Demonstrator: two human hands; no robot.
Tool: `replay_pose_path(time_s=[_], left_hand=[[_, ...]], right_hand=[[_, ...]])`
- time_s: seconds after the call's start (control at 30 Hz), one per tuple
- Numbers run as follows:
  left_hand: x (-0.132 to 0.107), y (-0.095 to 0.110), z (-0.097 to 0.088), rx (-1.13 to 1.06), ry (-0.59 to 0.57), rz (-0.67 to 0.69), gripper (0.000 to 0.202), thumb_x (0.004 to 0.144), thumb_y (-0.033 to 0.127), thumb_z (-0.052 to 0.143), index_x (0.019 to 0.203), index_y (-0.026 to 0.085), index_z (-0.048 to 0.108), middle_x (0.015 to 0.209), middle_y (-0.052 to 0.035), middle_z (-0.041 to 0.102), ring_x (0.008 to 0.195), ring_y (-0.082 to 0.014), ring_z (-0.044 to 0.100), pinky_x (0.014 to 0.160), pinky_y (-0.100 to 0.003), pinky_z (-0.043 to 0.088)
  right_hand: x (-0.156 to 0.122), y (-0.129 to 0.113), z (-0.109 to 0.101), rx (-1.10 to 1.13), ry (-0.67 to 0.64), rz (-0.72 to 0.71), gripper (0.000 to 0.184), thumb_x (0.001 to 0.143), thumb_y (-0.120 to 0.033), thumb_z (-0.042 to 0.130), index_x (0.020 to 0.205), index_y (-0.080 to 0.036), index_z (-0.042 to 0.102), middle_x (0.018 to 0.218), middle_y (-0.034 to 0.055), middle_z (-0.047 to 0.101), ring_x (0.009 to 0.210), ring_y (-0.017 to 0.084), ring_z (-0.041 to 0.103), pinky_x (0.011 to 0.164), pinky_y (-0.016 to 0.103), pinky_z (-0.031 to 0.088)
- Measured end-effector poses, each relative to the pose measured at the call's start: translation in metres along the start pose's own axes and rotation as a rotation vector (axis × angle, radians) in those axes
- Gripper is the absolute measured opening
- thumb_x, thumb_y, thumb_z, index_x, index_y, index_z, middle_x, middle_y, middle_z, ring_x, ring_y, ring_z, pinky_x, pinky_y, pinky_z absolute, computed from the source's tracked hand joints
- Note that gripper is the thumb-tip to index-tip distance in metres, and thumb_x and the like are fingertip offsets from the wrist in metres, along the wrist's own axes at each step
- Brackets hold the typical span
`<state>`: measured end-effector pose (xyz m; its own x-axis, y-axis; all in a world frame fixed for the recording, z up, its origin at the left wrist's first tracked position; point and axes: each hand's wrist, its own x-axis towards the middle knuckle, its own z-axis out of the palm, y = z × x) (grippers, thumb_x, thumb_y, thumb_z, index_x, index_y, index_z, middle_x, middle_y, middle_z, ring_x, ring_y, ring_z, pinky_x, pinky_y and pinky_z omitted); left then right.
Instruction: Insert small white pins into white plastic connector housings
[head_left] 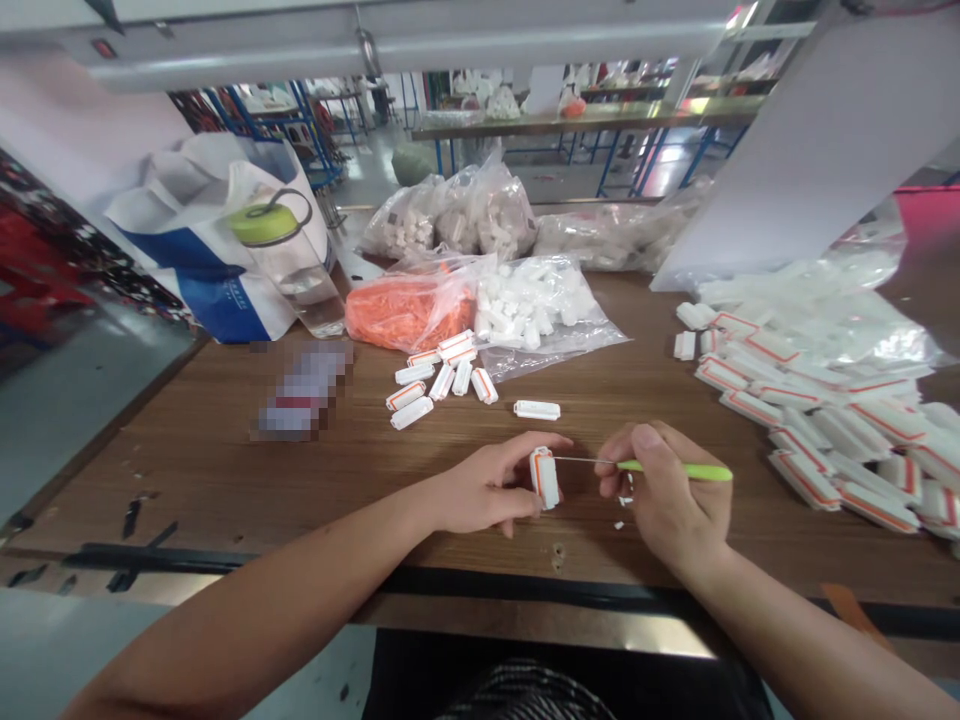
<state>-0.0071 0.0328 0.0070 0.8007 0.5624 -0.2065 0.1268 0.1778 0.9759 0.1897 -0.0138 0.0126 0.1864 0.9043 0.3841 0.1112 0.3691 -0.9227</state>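
Between the thumb and fingers of my left hand [487,488] stands a small white plastic piece [545,480] with an orange strip along its edge. My right hand [671,490] grips a thin metal pick with a bright green handle [705,471]. The pick's tip reaches the upper part of the held piece; whether it touches the strip I cannot tell. A few white scraps [621,507] lie on the table beside my right hand. Just beyond my hands lies a single white piece [537,410], with a small group of similar pieces [442,379] farther left.
A large heap of white pieces with orange strips [806,440] covers the right side. Behind are a bag of orange parts [409,308] and a bag of white parts [532,305]. A water bottle [289,260] stands at left near a blurred flat item [302,390].
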Motion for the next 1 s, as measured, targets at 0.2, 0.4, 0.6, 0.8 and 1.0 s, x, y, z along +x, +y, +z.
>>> replay_pose_path(time_s=[0.2, 0.4, 0.6, 0.8, 1.0], left_hand=[[0.002, -0.005, 0.0, -0.031, 0.0, 0.003, 0.073, 0.079, 0.018, 0.063, 0.146, 0.022, 0.036, 0.1, -0.0067, 0.058, 0.079, -0.0152, 0.057, 0.05, -0.019, 0.053], [0.002, -0.005, 0.001, -0.041, 0.033, -0.007, 0.069, 0.079, 0.019, 0.065, 0.143, 0.024, 0.04, 0.098, -0.0057, 0.059, 0.078, -0.0154, 0.059, 0.052, -0.021, 0.054], [0.009, -0.002, -0.01, -0.155, 0.253, 0.034, 0.061, 0.08, 0.024, 0.066, 0.137, 0.025, 0.044, 0.089, -0.0025, 0.061, 0.068, -0.0132, 0.06, 0.045, -0.019, 0.051], [0.011, -0.001, -0.015, -0.196, 0.288, 0.03, 0.054, 0.079, 0.032, 0.068, 0.129, 0.022, 0.049, 0.084, -0.001, 0.06, 0.067, -0.0133, 0.059, 0.046, -0.02, 0.05], [0.011, 0.001, -0.014, -0.104, 0.317, 0.038, 0.053, 0.078, 0.039, 0.071, 0.124, 0.021, 0.051, 0.083, -0.0012, 0.059, 0.07, -0.0145, 0.059, 0.047, -0.021, 0.049]], right_hand=[[-0.004, 0.003, -0.004, -0.121, -0.137, -0.198, 0.031, 0.098, -0.02, 0.045, 0.076, -0.019, 0.067, 0.067, 0.0001, 0.066, 0.05, 0.008, 0.06, 0.048, 0.022, 0.046], [-0.002, -0.002, -0.003, -0.216, -0.134, -0.163, 0.033, 0.098, -0.026, 0.047, 0.073, -0.019, 0.068, 0.062, 0.0003, 0.066, 0.047, 0.009, 0.059, 0.047, 0.024, 0.045], [0.025, -0.007, -0.014, 0.003, 0.351, 0.006, 0.043, 0.093, -0.05, 0.052, 0.063, -0.02, 0.06, 0.049, -0.0011, 0.058, 0.036, 0.009, 0.051, 0.034, 0.023, 0.037], [0.066, -0.017, -0.05, -0.097, 0.492, 0.065, 0.032, 0.083, -0.045, 0.064, 0.071, -0.016, 0.066, 0.062, 0.0026, 0.068, 0.04, 0.007, 0.053, 0.035, 0.02, 0.033], [0.09, -0.017, -0.113, -0.305, 0.416, 0.221, 0.023, 0.075, -0.036, 0.061, 0.075, -0.014, 0.07, 0.064, 0.0035, 0.069, 0.046, 0.01, 0.057, 0.039, 0.02, 0.035]])
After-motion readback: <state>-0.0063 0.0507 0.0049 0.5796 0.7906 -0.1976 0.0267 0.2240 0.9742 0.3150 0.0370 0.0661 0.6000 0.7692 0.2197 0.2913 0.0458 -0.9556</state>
